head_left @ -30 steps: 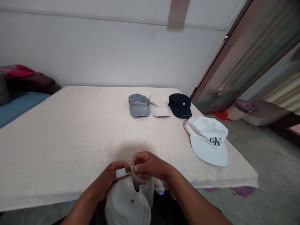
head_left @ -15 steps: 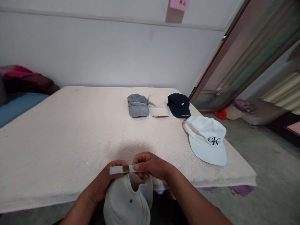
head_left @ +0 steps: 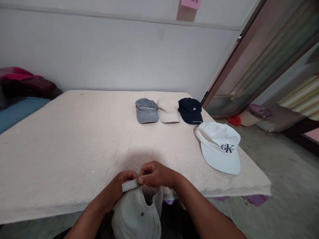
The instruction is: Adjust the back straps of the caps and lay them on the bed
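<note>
A pale grey baseball cap [head_left: 136,215] hangs at the table's near edge, its back opening and strap facing up. My left hand [head_left: 119,184] is closed on the strap's left side, where the strap's free end [head_left: 130,185] sticks out. With thumb and fingers pinched, my right hand [head_left: 154,174] grips the strap at its buckle, which the fingers now cover. Beyond the hands, a grey-blue cap [head_left: 147,111], a beige cap [head_left: 168,110] and a navy cap [head_left: 190,111] sit in a row. Nearer on the right lies a white cap with dark letters [head_left: 220,147].
The caps rest on a table with a cream textured cover [head_left: 74,142], against a pale wall [head_left: 112,53]. Dark red and blue bedding [head_left: 22,106] is at the left. To the right are a door frame [head_left: 231,59] and a concrete floor [head_left: 281,159].
My right hand has shifted slightly left along the strap and now covers the brass buckle. The strap's free end has tilted, and the cap has moved a little right.
</note>
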The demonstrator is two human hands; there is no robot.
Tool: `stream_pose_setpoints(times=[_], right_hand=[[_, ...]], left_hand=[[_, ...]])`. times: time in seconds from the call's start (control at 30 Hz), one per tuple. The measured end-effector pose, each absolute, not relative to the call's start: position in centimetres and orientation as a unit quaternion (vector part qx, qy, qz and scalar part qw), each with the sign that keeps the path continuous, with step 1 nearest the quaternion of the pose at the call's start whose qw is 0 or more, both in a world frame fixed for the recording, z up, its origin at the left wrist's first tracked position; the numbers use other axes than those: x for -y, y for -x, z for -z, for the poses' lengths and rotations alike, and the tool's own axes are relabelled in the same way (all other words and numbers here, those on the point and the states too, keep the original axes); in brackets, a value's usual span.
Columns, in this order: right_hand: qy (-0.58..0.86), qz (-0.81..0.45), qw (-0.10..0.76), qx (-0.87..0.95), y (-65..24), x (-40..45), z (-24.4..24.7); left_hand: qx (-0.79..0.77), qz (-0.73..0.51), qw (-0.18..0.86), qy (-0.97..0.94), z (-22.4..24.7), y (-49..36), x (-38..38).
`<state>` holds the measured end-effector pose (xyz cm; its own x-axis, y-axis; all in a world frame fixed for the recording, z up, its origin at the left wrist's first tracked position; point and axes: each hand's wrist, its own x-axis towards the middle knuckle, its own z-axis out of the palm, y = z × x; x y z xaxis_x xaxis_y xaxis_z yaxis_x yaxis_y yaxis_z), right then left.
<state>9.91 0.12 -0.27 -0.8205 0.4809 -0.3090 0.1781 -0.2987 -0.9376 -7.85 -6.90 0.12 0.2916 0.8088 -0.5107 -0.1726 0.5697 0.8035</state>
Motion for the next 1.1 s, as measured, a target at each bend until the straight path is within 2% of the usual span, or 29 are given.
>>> stream_pose_setpoints(times=[0.37,0.63,0.9,1.1], right_hand=[[0.284,-0.759,0.084,0.579,-10.1,-0.6,-0.1],[0.288,-0.760,0.085,0.576,-10.0,-0.6,0.5],[0.273,-0.770,0.089,0.569,-10.2,-0.6,0.2],[0.273,-0.771,0.077,0.571,-10.0,-0.5,0.4]], left_hand=[[-0.406,-0.319,0.779,-0.356,1.4,9.7,7.5],[-0.470,-0.348,0.707,-0.396,1.0,8.6,7.1],[-0.472,-0.361,0.725,-0.347,0.9,8.9,7.3],[-0.413,-0.304,0.754,-0.410,1.1,8.8,7.0]])
